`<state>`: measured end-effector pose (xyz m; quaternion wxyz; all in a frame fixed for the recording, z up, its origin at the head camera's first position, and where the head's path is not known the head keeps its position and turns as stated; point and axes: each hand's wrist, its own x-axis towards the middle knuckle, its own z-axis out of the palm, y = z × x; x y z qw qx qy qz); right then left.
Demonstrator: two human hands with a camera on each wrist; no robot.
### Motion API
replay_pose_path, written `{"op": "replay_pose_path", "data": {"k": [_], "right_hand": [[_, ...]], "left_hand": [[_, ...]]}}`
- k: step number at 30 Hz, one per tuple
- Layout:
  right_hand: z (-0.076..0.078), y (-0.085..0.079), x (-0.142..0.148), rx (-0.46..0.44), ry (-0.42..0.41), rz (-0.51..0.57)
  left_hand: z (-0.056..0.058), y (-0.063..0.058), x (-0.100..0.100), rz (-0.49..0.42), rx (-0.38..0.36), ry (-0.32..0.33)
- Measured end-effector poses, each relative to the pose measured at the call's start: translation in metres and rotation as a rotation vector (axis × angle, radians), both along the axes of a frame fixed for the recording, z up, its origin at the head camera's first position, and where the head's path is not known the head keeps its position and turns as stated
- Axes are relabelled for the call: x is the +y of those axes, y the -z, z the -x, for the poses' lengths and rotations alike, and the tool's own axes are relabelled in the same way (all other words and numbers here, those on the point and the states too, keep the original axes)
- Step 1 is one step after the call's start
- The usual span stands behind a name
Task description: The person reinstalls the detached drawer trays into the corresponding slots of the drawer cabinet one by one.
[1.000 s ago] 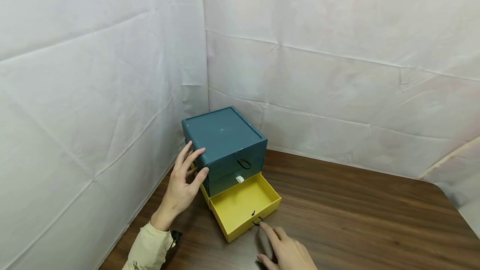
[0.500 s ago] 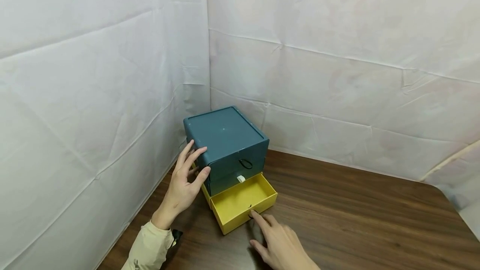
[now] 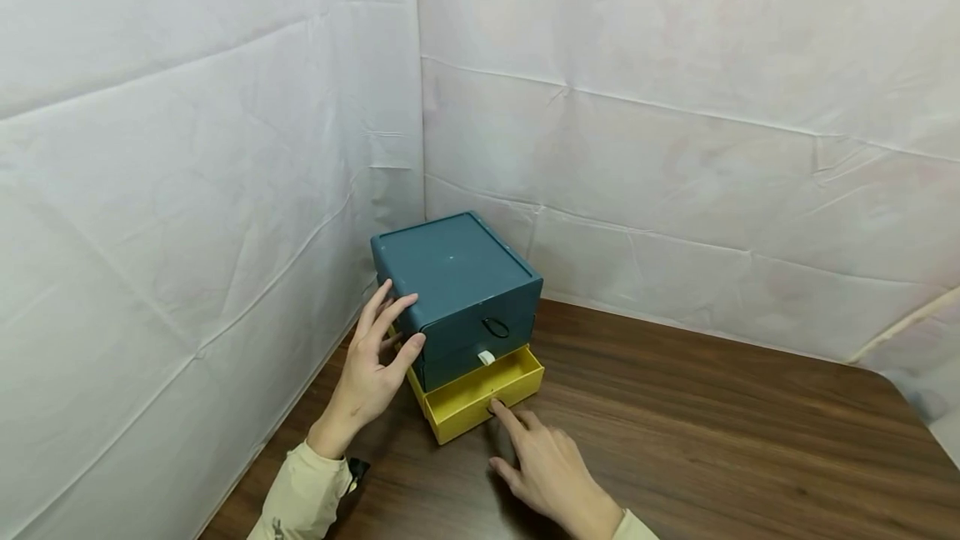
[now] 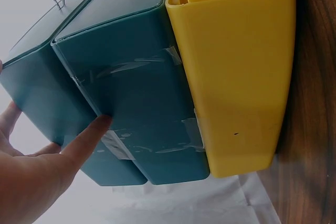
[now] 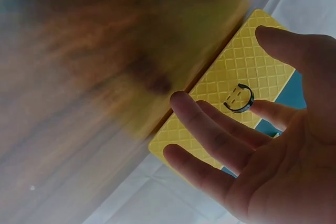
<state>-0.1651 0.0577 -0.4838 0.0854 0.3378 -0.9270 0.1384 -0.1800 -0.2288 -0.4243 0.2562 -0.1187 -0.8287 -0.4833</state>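
Observation:
A stack of small drawer units stands on the table, two teal units (image 3: 457, 265) above a yellow one. The yellow drawer (image 3: 468, 415) is partly pulled out at the bottom. My left hand (image 3: 371, 373) rests with spread fingers against the left side and top edge of the teal units; the left wrist view shows its fingers on the teal side wall (image 4: 131, 98). My right hand (image 3: 547, 465) has its index fingertip at the front of the yellow drawer, beside the black loop handle (image 5: 241, 99). Its other fingers are extended and hold nothing.
The stack stands on a dark wood-grain table (image 3: 712, 415) near a corner of white cloth walls (image 3: 637, 148). A black loop (image 3: 495, 327) and a white tab (image 3: 487, 357) hang on the teal fronts. A small dark object (image 3: 358, 471) is by the left cuff.
The yellow drawer has slid inward, pushed by the right hand's index finger, which has moved forward with it. The left hand has kept its place against the teal units.

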Motion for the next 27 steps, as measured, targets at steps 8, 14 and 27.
{"op": "replay_pose_path", "data": {"k": [8, 14, 27], "right_hand": [[0.008, -0.001, -0.008, -0.045, 0.013, 0.001], [0.012, 0.001, -0.012, -0.092, 0.030, 0.011], [0.020, 0.002, -0.023, -0.106, 0.044, 0.018]], "left_hand": [[-0.002, 0.000, 0.001, 0.004, -0.002, -0.006], [-0.002, 0.001, 0.003, 0.006, -0.003, 0.002], [-0.003, 0.000, 0.000, 0.010, -0.001, -0.007]]}}
